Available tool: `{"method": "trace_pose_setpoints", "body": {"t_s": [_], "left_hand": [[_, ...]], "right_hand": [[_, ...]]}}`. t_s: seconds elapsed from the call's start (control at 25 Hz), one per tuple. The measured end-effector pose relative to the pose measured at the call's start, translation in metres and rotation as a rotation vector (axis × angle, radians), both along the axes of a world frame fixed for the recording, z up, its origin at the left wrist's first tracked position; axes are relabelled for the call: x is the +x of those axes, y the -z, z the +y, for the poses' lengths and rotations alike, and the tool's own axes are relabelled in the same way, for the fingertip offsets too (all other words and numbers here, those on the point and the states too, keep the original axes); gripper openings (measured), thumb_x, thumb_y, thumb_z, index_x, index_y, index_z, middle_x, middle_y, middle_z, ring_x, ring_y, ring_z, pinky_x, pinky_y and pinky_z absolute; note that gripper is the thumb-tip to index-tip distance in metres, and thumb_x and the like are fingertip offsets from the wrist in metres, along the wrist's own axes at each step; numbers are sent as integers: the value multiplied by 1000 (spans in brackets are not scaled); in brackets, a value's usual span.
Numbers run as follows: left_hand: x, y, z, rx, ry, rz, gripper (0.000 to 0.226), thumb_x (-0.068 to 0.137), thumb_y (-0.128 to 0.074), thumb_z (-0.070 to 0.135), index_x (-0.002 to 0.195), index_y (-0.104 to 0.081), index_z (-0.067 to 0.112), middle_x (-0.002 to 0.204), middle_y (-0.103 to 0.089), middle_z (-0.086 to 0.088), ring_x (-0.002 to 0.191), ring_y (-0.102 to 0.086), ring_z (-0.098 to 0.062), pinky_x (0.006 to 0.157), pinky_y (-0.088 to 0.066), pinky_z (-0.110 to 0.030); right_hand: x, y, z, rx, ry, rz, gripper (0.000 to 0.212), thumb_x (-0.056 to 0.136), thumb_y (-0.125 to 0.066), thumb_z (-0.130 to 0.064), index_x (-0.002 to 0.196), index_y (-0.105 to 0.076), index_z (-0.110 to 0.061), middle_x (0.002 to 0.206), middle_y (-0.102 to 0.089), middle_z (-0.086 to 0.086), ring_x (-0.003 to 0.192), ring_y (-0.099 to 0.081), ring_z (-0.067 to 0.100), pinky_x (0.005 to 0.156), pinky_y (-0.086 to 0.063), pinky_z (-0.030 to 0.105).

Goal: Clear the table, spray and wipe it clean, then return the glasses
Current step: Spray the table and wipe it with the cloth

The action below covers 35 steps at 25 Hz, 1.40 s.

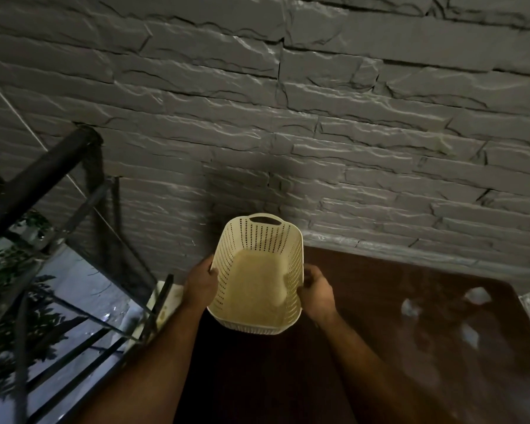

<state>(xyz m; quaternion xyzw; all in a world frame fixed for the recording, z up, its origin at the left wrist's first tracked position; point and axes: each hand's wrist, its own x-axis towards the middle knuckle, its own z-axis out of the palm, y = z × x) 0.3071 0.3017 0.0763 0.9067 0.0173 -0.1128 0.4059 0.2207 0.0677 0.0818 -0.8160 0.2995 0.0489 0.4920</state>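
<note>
Head view shows a big grey stone wall (pixel 318 102) at the back, and under it a dark brown table (pixel 364 301) pushed up against it. Past the left edge of the table stands a black metal railing (pixel 37 175). Near the right edge of the table sit three clear glasses (pixel 410 307), close together; they are blurry and hard to see, so I cannot tell if anything is in them. Over the back left corner of the table a person holds a cream plastic basket (pixel 257 273) with lots of little holes in its sides and a handle slot at the far end. The basket is tipped toward the camera, and its floor is bare with nothing in it. The left hand (pixel 201 284) grips the left rim, thumb curled over the edge. The right hand (pixel 315 293) grips the right rim, fingers curled round it. I think this is the clearing step, since the glasses are not yet off the table. The next move probably calls for setting the basket flat on the table near the glasses, then freeing a hand to lift them in one by one, gently, because glass can break.
</note>
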Motion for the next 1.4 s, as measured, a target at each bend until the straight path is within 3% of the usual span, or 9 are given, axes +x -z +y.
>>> {"method": "trace_pose_setpoints", "body": {"t_s": [0.48, 0.72, 0.8, 1.0, 1.2, 1.4], "left_hand": [[13, 4, 4, 31, 45, 21, 41, 97, -48, 12, 137, -51, 17, 136, -57, -8, 124, -52, -30, 102, -42, -42], [13, 4, 3, 42, 46, 25, 40, 99, -47, 15, 139, -49, 20, 136, -56, -9, 125, -51, -30, 102, -42, -43], [13, 5, 4, 38, 43, 34, 41, 99, -47, 16, 139, -49, 20, 136, -56, -9, 124, -51, -31, 102, -42, -42], [11, 2, 3, 32, 62, 85, 54, 97, -52, 18, 148, -34, 17, 143, -49, -12, 131, -45, -33, 106, -37, -42], [-1, -10, -12, 195, 104, -127, 58, 93, -58, 25, 147, -37, 15, 151, -38, -12, 137, -36, -31, 110, -35, -45], [-42, -37, -80, 197, 322, -303, 54, 95, -54, 26, 146, -39, 18, 155, -31, -6, 144, -24, -24, 116, -26, -43]], "right_hand": [[6, 1, 4, 24, 21, -16, 51, 79, -68, -6, 124, -56, -25, 96, -68, -12, 91, -67, 10, 86, -57, 37], [6, -3, 4, -2, -5, 1, 54, 81, -67, -4, 130, -53, -23, 88, -60, -18, 80, -62, 2, 77, -54, 23], [5, -5, 5, 0, -5, 2, 55, 82, -68, -5, 132, -51, -23, 94, -63, -15, 77, -62, 1, 73, -53, 20], [1, -15, 4, -18, -17, 13, 59, 86, -66, -13, 140, -43, -24, 120, -66, -1, 90, -63, 11, 85, -56, 34], [-13, -27, -1, -135, -35, 7, 64, 88, -65, -19, 145, -37, -24, 138, -56, 6, 113, -61, 20, 97, -50, 35], [-43, -63, -28, -301, -109, -33, 55, 87, -66, -22, 138, -47, -19, 128, -63, 8, 109, -63, 21, 96, -50, 33]]}}
